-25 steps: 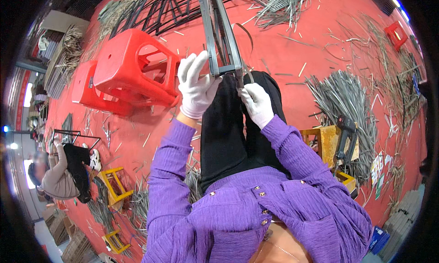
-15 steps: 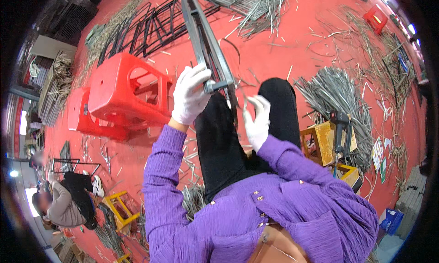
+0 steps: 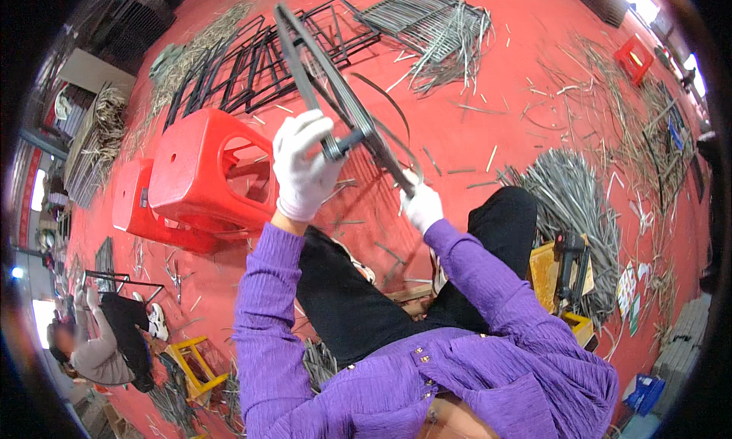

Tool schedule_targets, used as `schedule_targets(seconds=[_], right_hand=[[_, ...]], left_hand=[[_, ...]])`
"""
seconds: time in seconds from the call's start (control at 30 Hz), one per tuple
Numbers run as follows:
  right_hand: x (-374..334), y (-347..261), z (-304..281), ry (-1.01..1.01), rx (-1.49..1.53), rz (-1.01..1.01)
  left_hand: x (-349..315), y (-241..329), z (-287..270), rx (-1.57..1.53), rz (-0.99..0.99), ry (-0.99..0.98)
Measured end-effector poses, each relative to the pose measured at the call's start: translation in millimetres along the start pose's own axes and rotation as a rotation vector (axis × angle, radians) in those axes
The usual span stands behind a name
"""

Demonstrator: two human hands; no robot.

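Note:
A narrow dark frame [image 3: 341,80] with flat strips along its side is held up in front of me, tilted with its far end to the left. My left hand [image 3: 303,172], in a white glove, is closed round the short end bar at the near end. My right hand [image 3: 422,208], gloved as well, is closed on a flat grey-brown strip [image 3: 398,107]. That strip loops out to the right of the frame and comes back down to my fingers. The fingertips are partly hidden, close to the frame's lower edge.
Red plastic stools [image 3: 187,164] stand left. Black metal frames [image 3: 252,61] and a slatted panel [image 3: 415,16] lie ahead. On the right are a grey strip bundle [image 3: 579,202] and a power tool [image 3: 568,267] by a wooden stool. Another person [image 3: 103,347] sits at far left.
The frame has tilted further left and its far end has come lower. My right hand's raised fingers have closed on the strip near the frame. My knees have spread apart.

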State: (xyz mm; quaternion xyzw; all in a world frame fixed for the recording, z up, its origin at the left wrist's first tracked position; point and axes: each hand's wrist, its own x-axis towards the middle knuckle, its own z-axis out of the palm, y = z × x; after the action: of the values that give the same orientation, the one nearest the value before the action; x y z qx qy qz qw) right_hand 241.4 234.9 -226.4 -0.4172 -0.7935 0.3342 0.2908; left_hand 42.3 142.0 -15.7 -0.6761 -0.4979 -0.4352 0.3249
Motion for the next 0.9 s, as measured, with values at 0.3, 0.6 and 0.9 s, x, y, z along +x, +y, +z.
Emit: schedule_targets(seconds=[0.3,0.6,0.9], right_hand=[[212.8,-67.0,-84.4,0.37,0.373,-0.395],[232.5,-151.5,-202.9,0.246,-0.183,-0.509],[194.6,-59.6,-226.7,-0.068,-0.738,-0.384]], left_hand=[[70.7,-65.0,15.6,0.279,-0.17,0.426],[62.8,-56.1,13.1,0.397,-0.73,0.417],[-13.2,34.4,82.2,0.335,-0.978,0.272]])
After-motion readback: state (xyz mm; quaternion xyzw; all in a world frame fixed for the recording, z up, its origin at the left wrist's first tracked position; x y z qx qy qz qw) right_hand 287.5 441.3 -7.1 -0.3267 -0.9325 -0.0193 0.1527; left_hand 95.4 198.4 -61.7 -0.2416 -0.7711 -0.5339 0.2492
